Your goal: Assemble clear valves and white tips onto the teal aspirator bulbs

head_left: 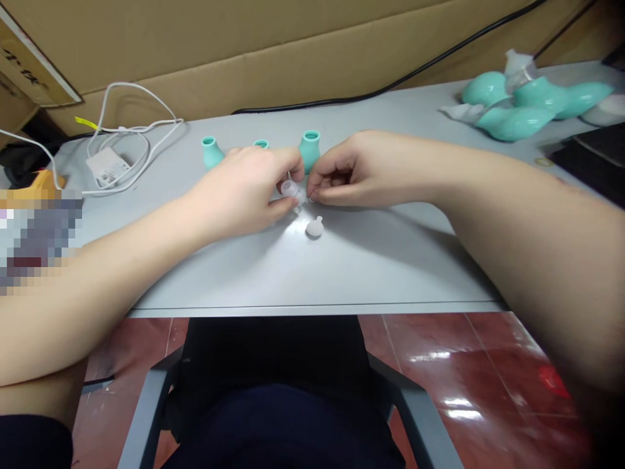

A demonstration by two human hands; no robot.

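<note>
Low over the table, my left hand (pixel 254 185) pinches a small clear plastic piece (pixel 290 189) with a round opening between thumb and fingers. My right hand (pixel 349 170) is closed at its right side, thumb against fingertips; what the fingers hold, if anything, is too small to make out. A small white disc with a tab (pixel 315 227) lies on the table just in front of both hands. Behind them stand three turquoise bulb-shaped pieces with open tops: one at the left (pixel 211 152), one mostly hidden by my left hand (pixel 262 143), and one between the hands (pixel 310 151).
Several glossy turquoise bulbs (pixel 517 107) with white parts lie at the back right, near a dark flat object (pixel 586 159). A white adapter (pixel 108 167) and looped white cable (pixel 166 124) sit at the left. A black cable (pixel 342 101) runs along the cardboard wall.
</note>
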